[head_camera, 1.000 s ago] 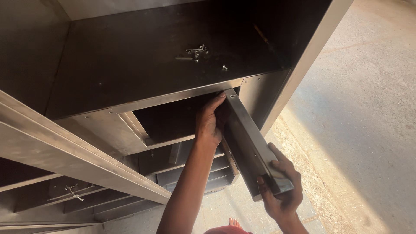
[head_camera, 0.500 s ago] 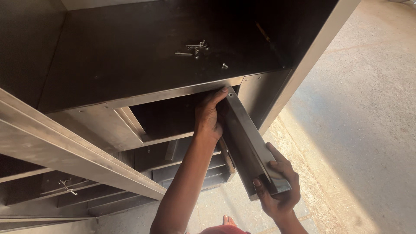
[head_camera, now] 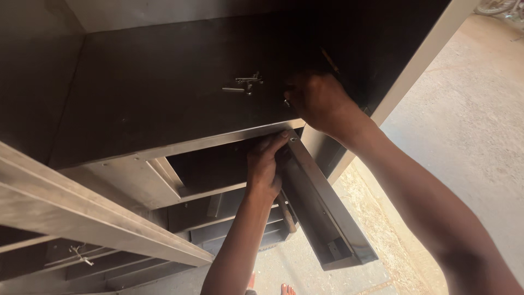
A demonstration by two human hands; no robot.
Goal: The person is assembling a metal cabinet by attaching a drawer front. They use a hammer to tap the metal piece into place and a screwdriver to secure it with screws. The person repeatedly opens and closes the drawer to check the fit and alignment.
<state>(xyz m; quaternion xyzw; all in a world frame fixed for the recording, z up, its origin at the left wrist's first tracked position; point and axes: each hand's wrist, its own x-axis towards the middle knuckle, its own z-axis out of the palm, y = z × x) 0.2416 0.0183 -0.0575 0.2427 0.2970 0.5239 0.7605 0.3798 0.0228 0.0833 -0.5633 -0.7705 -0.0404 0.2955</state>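
Left hand: I have my left hand [head_camera: 266,164] curled around the upper end of the metal channel [head_camera: 322,207], fingers pressing it up under the front edge of the shelf [head_camera: 164,93].
Right hand: my right hand [head_camera: 319,101] is on the shelf near its right front corner, fingers bent down over a small screw [head_camera: 286,102]; whether it is pinched I cannot tell.
Doing it well: I'd judge the channel has to stay tight and square against the shelf edge, with the left hand steady while the right works.
Channel: long, grey, U-shaped steel piece, slanting down and outward from the shelf's front edge, its lower end free.
Loose screws: a small heap of screws [head_camera: 245,83] lies toward the middle of the shelf, just left of my right hand.
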